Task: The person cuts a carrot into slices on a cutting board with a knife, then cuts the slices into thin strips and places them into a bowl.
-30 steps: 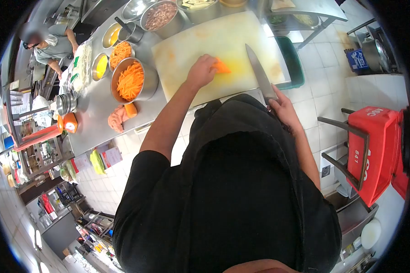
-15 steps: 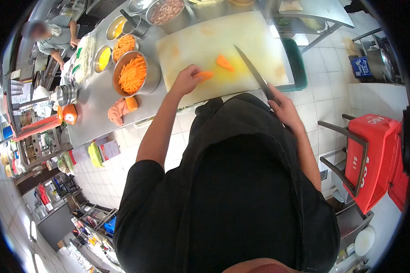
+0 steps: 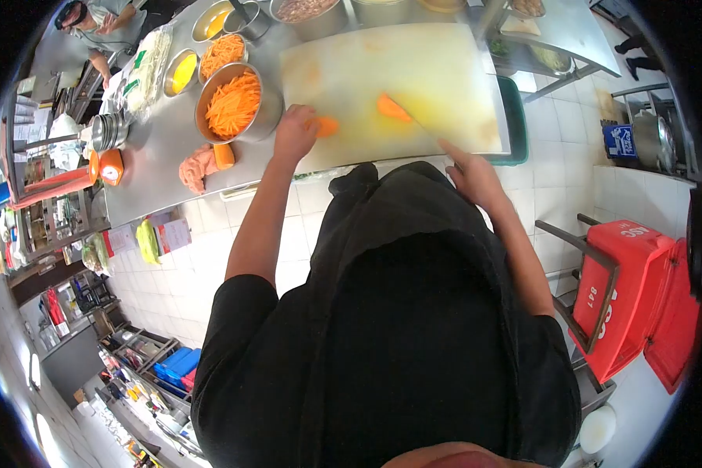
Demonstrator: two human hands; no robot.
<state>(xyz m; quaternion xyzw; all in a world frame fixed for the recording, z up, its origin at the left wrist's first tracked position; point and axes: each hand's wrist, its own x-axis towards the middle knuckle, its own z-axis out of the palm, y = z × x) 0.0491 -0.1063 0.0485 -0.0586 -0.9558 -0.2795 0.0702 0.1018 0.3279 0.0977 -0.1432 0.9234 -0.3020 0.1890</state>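
On the pale cutting board point(image 3: 351, 70) my left hand point(image 3: 295, 131) is closed around one end of an orange carrot piece point(image 3: 327, 126), near the board's left edge. My right hand point(image 3: 476, 179) grips a kitchen knife point(image 3: 427, 134) by its handle at the board's near edge. The blade appears thin, almost edge-on, and its tip end meets a second carrot piece point(image 3: 392, 108) lying on a yellow-stained area. Left of the board, a steel pot point(image 3: 267, 109) holds a heap of shredded carrot point(image 3: 232, 104).
A smaller bowl of shredded carrot point(image 3: 223, 53) and a bowl with yellow contents point(image 3: 182, 72) stand behind the pot. A crumpled pinkish cloth point(image 3: 196, 168) lies near the table edge. A green bin point(image 3: 513, 117) sits right of the board. Another person point(image 3: 109, 31) is at the far left.
My left hand has drawn leftward across the board with its carrot piece. The knife has turned and come down so its tip end meets the other carrot piece. The view has shifted slightly.
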